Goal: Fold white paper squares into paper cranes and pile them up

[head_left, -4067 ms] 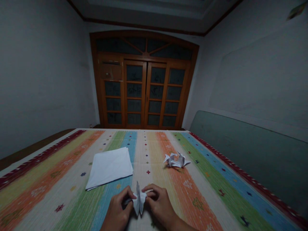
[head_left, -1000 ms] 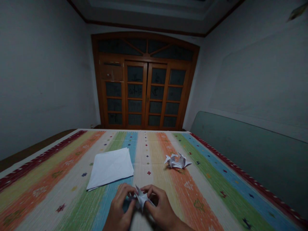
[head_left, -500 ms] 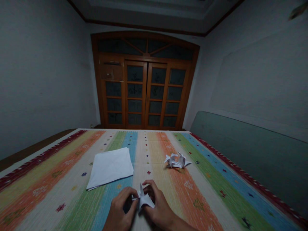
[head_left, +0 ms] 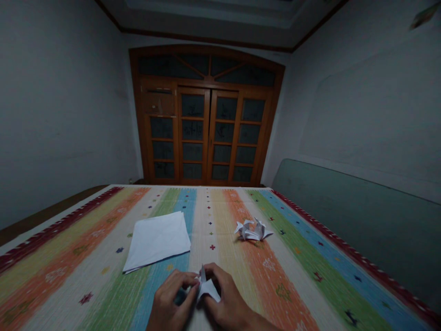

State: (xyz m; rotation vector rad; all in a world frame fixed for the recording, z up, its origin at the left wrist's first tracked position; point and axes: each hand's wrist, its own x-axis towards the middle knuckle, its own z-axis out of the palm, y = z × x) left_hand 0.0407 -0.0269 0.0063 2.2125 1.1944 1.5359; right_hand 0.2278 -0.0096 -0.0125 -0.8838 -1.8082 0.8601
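A small white folded-paper figure (head_left: pixel 209 289), like an origami crane, is held between both hands close to the near side of the table. My left hand (head_left: pixel 172 296) pinches its left end between thumb and index finger. On the other side, my right hand (head_left: pixel 225 294) grips the body, thumb in front and fingers behind. One narrow point of the paper stands up between the hands. The fingertips hide parts of the folds.
A stack of white paper sheets (head_left: pixel 158 241) lies ahead on the left. Finished-looking white origami figures (head_left: pixel 253 230) sit close together ahead on the right. A striped cloth (head_left: pixel 113 257) covers the table. A pale green panel (head_left: pixel 344 207) stands along the right.
My right index finger has bent down closer to the paper. My left fingers have shifted slightly on its left end. The sheets and the other figures stay put.
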